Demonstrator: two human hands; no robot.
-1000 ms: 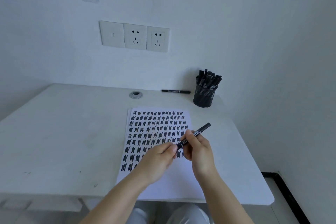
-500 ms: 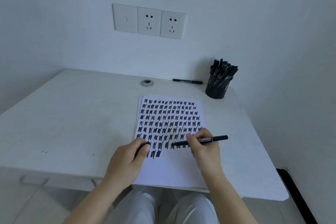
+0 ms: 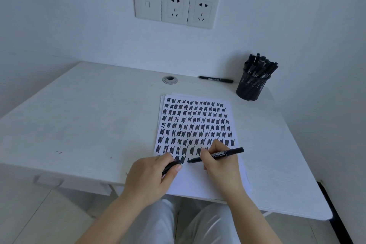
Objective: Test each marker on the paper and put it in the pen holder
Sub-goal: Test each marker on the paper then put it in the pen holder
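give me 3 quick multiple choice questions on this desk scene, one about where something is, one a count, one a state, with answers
1. Where does the pen holder stand?
A. far right of the desk
B. on the paper
C. on the floor

2. How many markers lie loose on the desk near the wall?
A. none
B. one
C. three

3. The marker in the right hand is:
A. capped
B. uncapped, tip on the paper
C. lying flat, untouched

Answers: 1 A, it stands beyond the paper's far right corner. 2 B, a single loose marker beside the holder. 3 B, the left hand holds the cap.
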